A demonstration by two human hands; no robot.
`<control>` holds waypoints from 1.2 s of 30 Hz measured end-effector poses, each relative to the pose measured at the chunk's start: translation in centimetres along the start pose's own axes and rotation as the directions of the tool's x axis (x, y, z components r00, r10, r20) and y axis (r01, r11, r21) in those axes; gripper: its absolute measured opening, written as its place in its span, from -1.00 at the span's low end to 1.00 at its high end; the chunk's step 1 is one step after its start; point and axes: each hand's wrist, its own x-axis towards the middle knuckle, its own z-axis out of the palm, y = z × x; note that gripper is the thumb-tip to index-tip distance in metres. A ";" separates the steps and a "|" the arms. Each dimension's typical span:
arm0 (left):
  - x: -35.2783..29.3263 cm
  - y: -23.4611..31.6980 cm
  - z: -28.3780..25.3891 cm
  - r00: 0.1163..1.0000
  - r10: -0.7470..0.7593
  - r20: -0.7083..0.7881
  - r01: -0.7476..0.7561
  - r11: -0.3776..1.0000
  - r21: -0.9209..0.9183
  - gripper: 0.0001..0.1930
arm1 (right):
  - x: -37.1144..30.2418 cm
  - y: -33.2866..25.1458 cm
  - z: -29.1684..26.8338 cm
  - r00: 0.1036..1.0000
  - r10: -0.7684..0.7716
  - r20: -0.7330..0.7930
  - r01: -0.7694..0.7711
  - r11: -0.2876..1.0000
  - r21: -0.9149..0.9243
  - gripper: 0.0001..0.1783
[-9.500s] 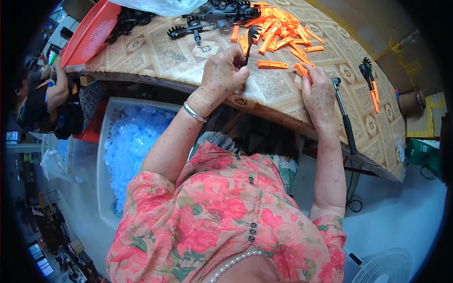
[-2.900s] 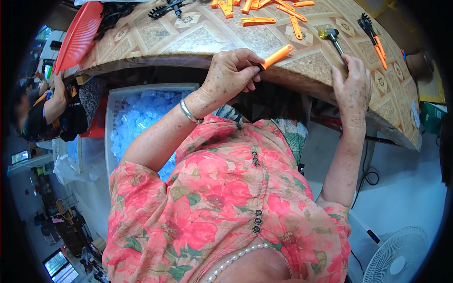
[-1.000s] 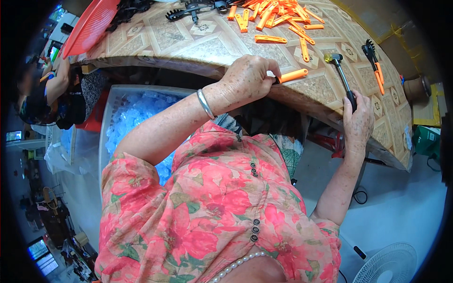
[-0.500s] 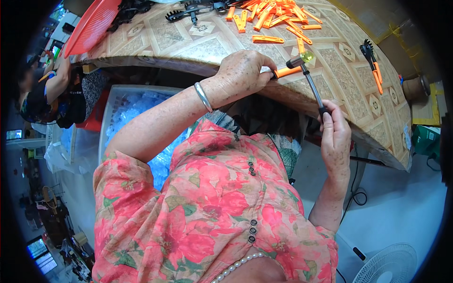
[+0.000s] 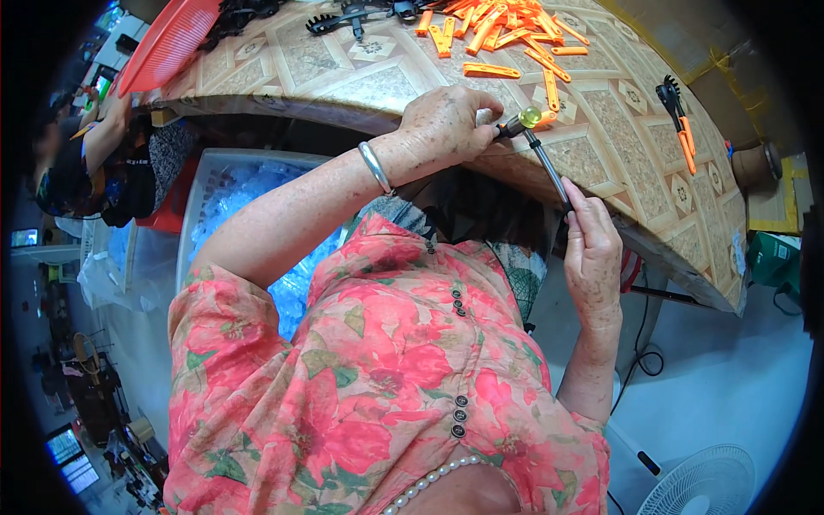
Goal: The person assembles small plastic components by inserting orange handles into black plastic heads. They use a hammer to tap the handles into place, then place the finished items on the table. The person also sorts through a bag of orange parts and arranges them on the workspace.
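My right hand (image 5: 592,249) is closed round the dark grip of a small hammer (image 5: 549,167). The hammer has a metal shaft, and its head has a clear yellow end (image 5: 530,117). That head is over an orange plastic handle (image 5: 546,119) at the table's near edge, hiding part of it; I cannot tell whether they touch. My left hand (image 5: 451,124), with a silver bangle at the wrist, pinches the near end of this piece, and its fingers cover what they grip.
Loose orange handles (image 5: 506,21) lie piled on the patterned table (image 5: 386,73). Black toothed parts (image 5: 348,19) sit at the back left beside a red basket (image 5: 167,47). A joined black-and-orange utensil (image 5: 678,120) lies at right. Below are a bin of blue plastic (image 5: 199,202) and a fan (image 5: 699,485).
The hammer head has moved left, closer to my left hand, and now covers more of the orange handle. My right hand has shifted left with it. My left hand has hardly moved.
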 end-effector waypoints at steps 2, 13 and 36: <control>0.0 0.1 -0.1 1.000 -0.020 0.009 0.020 1.000 0.012 -0.69 | 0.1 -0.2 -0.1 0.999 -0.012 -0.035 0.013 1.000 0.023 -0.51; -0.1 0.2 -0.1 0.999 0.033 -0.017 -0.033 0.999 0.042 -0.72 | 2.4 3.4 -1.5 0.958 0.037 -0.285 -0.157 0.900 -0.407 -0.53; -0.7 0.0 0.4 0.973 0.225 -0.054 -0.226 0.974 -0.015 -0.86 | 9.5 2.9 4.5 0.924 -0.378 0.058 0.378 0.926 0.008 -0.79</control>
